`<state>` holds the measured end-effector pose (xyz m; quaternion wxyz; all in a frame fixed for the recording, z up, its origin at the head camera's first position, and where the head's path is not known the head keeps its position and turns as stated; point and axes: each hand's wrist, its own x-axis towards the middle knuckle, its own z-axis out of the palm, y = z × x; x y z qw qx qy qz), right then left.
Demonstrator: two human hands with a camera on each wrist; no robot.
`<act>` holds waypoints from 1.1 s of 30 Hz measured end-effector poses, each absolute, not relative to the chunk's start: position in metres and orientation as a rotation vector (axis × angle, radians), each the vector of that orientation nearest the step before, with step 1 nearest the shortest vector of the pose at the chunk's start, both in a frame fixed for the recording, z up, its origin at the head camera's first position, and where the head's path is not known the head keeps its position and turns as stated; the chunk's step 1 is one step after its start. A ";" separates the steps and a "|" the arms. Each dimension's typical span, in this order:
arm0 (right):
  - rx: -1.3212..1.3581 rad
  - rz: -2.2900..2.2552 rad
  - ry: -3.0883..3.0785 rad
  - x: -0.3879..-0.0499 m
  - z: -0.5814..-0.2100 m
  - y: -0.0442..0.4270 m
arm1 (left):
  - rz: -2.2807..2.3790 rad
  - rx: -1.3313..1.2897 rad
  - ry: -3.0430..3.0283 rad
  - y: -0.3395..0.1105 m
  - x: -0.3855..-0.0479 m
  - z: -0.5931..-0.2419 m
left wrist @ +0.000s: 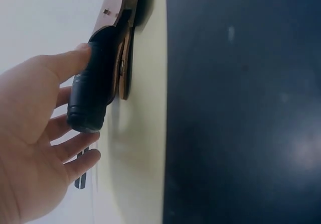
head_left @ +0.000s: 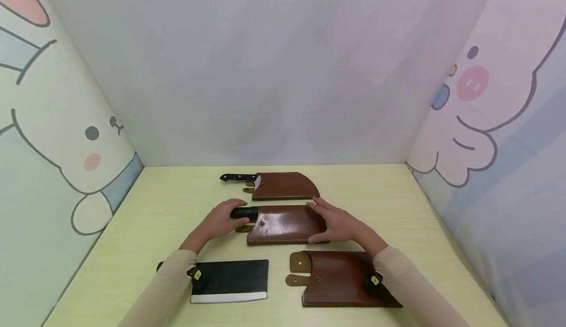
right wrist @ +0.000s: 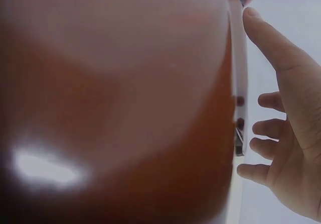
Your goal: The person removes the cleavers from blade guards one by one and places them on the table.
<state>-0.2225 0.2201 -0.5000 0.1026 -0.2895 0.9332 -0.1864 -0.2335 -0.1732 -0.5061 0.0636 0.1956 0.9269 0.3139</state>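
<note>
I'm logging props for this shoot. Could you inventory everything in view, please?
Table: one, pale yellow, under everything
Back wall: one, greyish white, behind the table
Left wall: one, pale, with a cartoon rabbit
Right wall: one, pale, with a cartoon pig
Far knife: one, black-handled, in a brown far sheath
Middle knife: one, black-handled, in a brown middle sheath
Cleaver: one, black with silvery edge, front left
Front sheath: one, brown, front right
Strap tabs: several, tan, at the sheaths' left ends
Wrist cameras: two, black and yellow, one per wrist
Sleeves: two, beige, on both arms
Left hand: one, at the middle knife's handle
Right hand: one, at the middle sheath's right end
</note>
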 end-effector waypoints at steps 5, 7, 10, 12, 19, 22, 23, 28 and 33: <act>-0.818 -0.524 2.725 -0.228 -0.507 0.218 | 0.957 0.623 2.779 -0.172 -0.235 -0.507; -0.812 -0.513 2.719 -0.229 -0.508 0.217 | 0.942 0.637 2.778 -0.172 -0.236 -0.507; -0.820 -0.504 2.713 -0.230 -0.508 0.215 | 0.921 0.652 2.775 -0.172 -0.238 -0.508; -0.833 -0.498 2.711 -0.231 -0.507 0.214 | 0.909 0.662 2.778 -0.172 -0.240 -0.509; -0.853 -0.459 2.711 -0.230 -0.503 0.209 | 0.905 0.657 2.759 -0.169 -0.242 -0.509; -0.858 -0.428 2.711 -0.230 -0.503 0.207 | 0.902 0.667 2.757 -0.168 -0.244 -0.510; -0.859 -0.419 2.710 -0.230 -0.503 0.207 | 0.899 0.671 2.759 -0.168 -0.245 -0.510; -0.871 -0.394 2.700 -0.230 -0.504 0.208 | 0.907 0.681 2.773 -0.168 -0.247 -0.514; -0.876 -0.382 2.695 -0.231 -0.507 0.211 | 0.919 0.654 2.798 -0.169 -0.247 -0.518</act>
